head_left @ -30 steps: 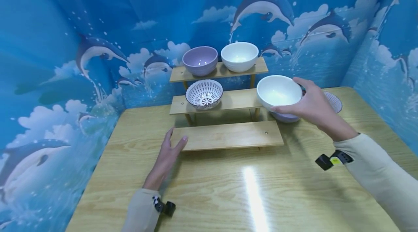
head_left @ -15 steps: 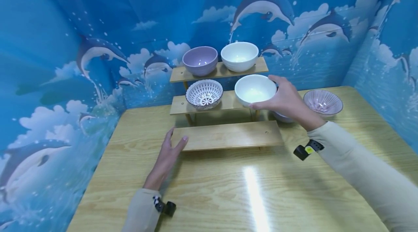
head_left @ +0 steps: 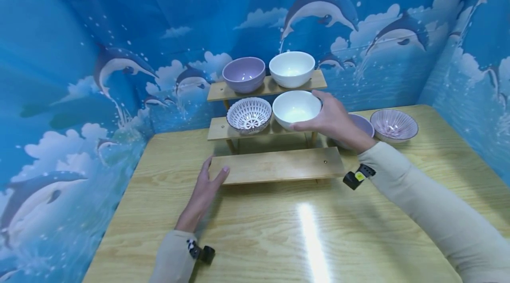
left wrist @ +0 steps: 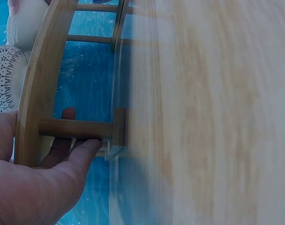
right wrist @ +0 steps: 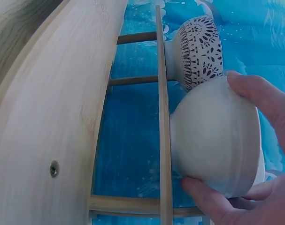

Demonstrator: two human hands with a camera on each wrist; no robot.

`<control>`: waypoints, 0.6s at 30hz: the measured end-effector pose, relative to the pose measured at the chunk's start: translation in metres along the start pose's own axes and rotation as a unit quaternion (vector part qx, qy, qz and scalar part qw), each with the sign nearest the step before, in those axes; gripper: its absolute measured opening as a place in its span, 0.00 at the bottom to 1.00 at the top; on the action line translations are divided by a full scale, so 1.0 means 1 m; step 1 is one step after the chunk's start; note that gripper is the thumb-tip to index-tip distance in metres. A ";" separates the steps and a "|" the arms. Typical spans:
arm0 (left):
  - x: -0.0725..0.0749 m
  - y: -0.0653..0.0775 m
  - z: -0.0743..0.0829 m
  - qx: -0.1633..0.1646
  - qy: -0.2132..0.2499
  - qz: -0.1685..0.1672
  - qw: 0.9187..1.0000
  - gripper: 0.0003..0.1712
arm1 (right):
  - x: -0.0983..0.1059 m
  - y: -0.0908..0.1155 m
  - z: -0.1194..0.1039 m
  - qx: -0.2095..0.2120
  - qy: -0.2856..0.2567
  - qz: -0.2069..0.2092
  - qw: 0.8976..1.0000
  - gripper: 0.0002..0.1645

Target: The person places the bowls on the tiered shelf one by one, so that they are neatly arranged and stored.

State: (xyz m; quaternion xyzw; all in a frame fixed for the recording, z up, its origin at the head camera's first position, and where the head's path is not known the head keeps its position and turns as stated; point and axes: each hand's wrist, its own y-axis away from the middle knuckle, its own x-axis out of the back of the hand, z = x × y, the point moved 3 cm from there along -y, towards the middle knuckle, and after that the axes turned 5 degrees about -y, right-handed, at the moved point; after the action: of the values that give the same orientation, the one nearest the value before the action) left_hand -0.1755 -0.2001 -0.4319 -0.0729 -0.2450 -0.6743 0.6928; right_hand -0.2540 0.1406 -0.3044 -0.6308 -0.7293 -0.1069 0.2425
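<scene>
In the head view my right hand (head_left: 334, 117) holds a plain white bowl (head_left: 295, 109) by its right side, thumb and fingers at the rim. The bowl is upright at the middle tier (head_left: 218, 128) of a wooden step shelf; in the right wrist view its base meets or nearly meets that board. Left of it on this tier stands a patterned bowl (head_left: 249, 114), very close to the white one. My left hand (head_left: 203, 192) grips the left end of the lowest tier (head_left: 276, 167); the left wrist view shows fingers (left wrist: 86, 157) curled under the board by a round strut (left wrist: 76, 127).
On the top tier stand a purple bowl (head_left: 244, 74) and another white bowl (head_left: 292, 69). To the right on the table (head_left: 255, 230) are a lilac bowl (head_left: 363, 124), partly behind my right arm, and a striped bowl (head_left: 394, 124). A dolphin-print backdrop (head_left: 179, 17) stands behind.
My right hand has carried the white bowl leftward, from the right end of the middle tier to beside the patterned bowl. My left hand has stayed on the shelf.
</scene>
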 end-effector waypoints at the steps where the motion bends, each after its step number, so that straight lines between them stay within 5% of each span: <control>1: 0.000 0.000 0.000 0.000 0.001 0.000 1.000 0.54 | 0.000 0.000 0.000 0.004 -0.004 -0.001 1.000 0.62; 6: 0.000 0.000 0.000 0.000 0.002 -0.001 1.000 0.55 | 0.004 0.006 0.001 -0.003 -0.028 -0.027 0.999 0.66; 11: 0.000 0.001 0.000 -0.003 -0.003 -0.003 1.000 0.55 | 0.019 0.016 0.003 -0.045 0.007 -0.038 0.998 0.76; 18: 0.000 0.001 0.000 0.004 -0.005 -0.001 1.000 0.55 | 0.049 0.036 0.018 -0.069 0.022 -0.027 0.997 0.74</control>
State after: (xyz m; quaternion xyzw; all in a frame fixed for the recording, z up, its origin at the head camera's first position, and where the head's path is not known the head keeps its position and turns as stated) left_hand -0.1748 -0.2000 -0.4317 -0.0735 -0.2509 -0.6737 0.6912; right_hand -0.2275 0.1977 -0.3018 -0.6238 -0.7315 -0.1770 0.2111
